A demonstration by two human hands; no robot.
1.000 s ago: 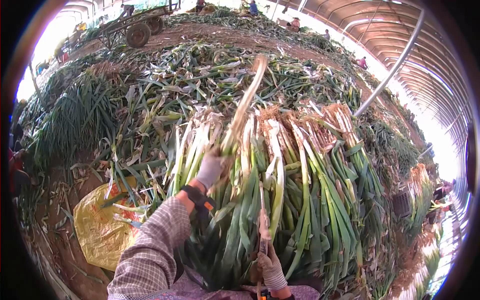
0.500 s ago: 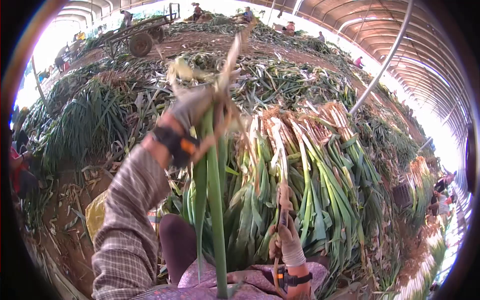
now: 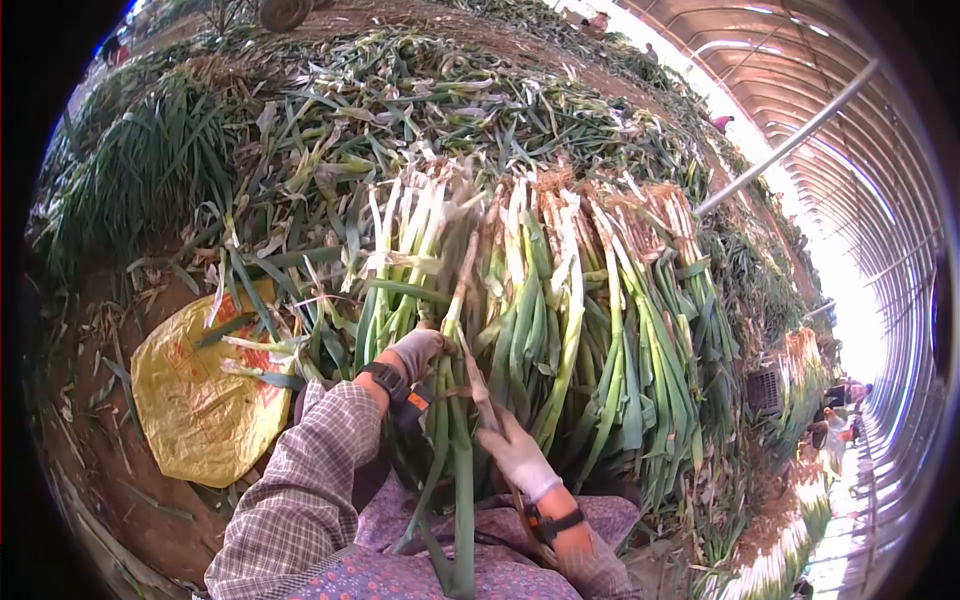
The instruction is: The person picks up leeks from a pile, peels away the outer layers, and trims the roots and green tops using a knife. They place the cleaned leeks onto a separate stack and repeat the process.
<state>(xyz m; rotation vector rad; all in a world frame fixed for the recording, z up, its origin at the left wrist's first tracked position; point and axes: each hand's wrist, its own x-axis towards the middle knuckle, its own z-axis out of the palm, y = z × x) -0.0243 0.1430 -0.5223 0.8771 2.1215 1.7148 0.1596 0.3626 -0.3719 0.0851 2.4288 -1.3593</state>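
Under arched roofing [image 3: 805, 60], left hand [image 3: 418, 352] clasps leek [image 3: 463, 455]; right hand [image 3: 522, 460] grips apparently a rod [image 3: 479, 392].

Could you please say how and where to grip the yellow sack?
Probably pinch the yellow sack at its left edge, coming from the left: it lies spread on the ground, that edge looks uncovered, and leek pieces cross its right side.

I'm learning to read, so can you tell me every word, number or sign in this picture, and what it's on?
No word or number can be read for sure.
Yellow bag: red print, too blurred to read.
Left wrist band and right wrist band: no writing I can make out.
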